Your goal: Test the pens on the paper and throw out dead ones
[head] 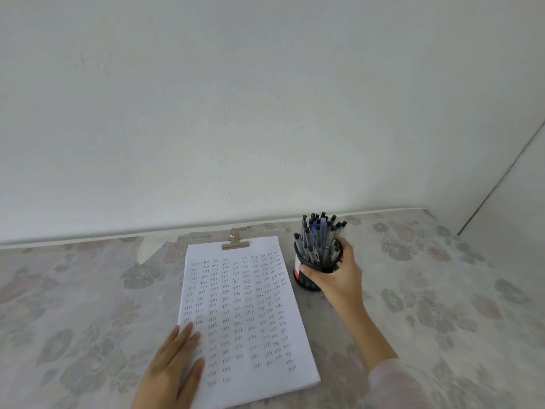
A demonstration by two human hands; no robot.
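Two hands, left hand (171,367) flat on paper (250,305), fingers (186,335) straight, right hand (336,276) fingers gripping pen cup (303,280)

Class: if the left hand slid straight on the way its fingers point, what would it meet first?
The left hand lies flat on the paper, fingers pointing up the sheet. It would cross only paper, then probably meet the clip at the top; the exact line is uncertain.

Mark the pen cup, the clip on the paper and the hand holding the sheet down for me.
pen cup (308,283), head view, bare lower wall.
clip (235,245), head view, flat bar below its loop.
left hand (171,370), head view, back of the hand.
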